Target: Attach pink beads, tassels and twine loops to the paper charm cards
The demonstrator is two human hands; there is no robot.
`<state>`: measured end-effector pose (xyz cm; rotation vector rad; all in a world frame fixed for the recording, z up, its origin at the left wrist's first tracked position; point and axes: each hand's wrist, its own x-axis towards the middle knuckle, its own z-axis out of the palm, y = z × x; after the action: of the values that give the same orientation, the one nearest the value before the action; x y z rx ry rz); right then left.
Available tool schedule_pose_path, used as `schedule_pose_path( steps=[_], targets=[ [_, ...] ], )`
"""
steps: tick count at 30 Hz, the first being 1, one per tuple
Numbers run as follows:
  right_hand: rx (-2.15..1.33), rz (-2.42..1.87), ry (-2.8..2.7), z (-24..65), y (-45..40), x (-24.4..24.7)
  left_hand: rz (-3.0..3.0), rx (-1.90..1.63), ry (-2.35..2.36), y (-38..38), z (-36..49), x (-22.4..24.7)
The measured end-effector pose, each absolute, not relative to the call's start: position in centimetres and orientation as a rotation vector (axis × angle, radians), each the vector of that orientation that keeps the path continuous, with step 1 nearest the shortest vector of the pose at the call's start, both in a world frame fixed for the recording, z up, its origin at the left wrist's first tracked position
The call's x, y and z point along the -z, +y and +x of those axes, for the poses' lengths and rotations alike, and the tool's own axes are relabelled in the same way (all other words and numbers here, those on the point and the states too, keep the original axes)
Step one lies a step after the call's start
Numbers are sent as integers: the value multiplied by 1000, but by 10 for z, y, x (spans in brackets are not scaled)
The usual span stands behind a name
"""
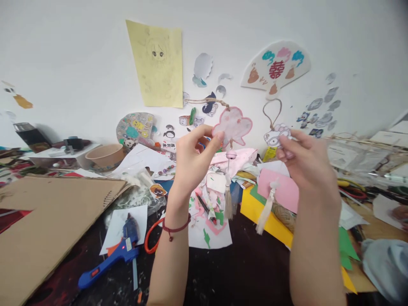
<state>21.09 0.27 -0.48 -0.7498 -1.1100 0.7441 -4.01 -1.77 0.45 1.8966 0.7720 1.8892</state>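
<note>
I have the pink-edged cloud tag (234,122) up in front of the wall, its lower left edge pinched between the thumb and fingers of the left hand (199,155); a pink bell (230,156) and pale tassel (228,204) hang beneath it. Just beside, the fingers of the right hand (307,159) are closed on a white charm (273,139) with a cord loop. Below, I see paper scraps (216,182) heaped on a white sheet (204,242). Left of them lies a clear plastic bag (135,197); I can't make out its contents. Farther back stands a tan bowl (104,156), its bottom hidden from me. Beyond it, a dark bottle (33,138) leans, its opaque sides concealing whatever is inside.
</note>
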Motion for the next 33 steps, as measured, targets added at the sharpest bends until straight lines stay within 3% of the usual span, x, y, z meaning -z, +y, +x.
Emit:
schedule_pose_path(
  steps=[7,16,21,26,33],
  targets=[
    [-966,-1040,-1132,232,-24,44,1864,-1873,693,-14,-48,-3],
    [-811,-1393,-1265,195,48,108,1859,-1877,673,-14,-46,-4],
    [-517,-1313,-1339,160,25,74,1795,-1964,788,-6,-41,1],
    [-455,-1049,-1534,118,-27,23,1852,-2224,934,-10,-35,3],
    [-425,-824,-1494,91,-23,16,2116,-2190,838,-19,-29,-2]
  ],
)
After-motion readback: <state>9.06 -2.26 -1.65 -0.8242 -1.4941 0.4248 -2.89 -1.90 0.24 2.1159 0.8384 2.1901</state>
